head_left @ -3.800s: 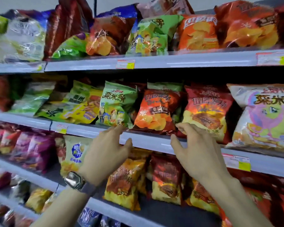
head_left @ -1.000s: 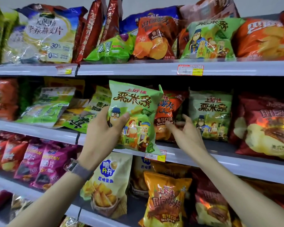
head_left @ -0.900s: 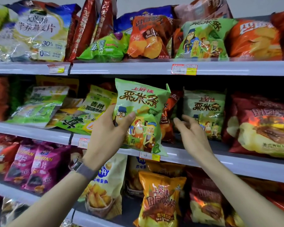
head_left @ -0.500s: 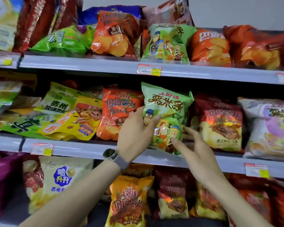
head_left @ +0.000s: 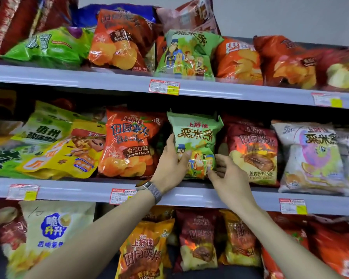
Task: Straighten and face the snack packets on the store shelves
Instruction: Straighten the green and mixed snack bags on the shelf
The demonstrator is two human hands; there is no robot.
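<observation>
A middle shelf [head_left: 189, 198] crossed the centre of the frame, crowded with packets. At its centre a green packet [head_left: 197, 137] stood between an orange packet [head_left: 127, 141] and a red packet [head_left: 252, 150]. The left hand [head_left: 170, 164] gripped its left edge, thumb over the front; the right hand [head_left: 228, 178] pinched its lower right corner. Released early, the light packet could slump forward off the lip. Its front faced outward, long axis upright, top leaning slightly left.
</observation>
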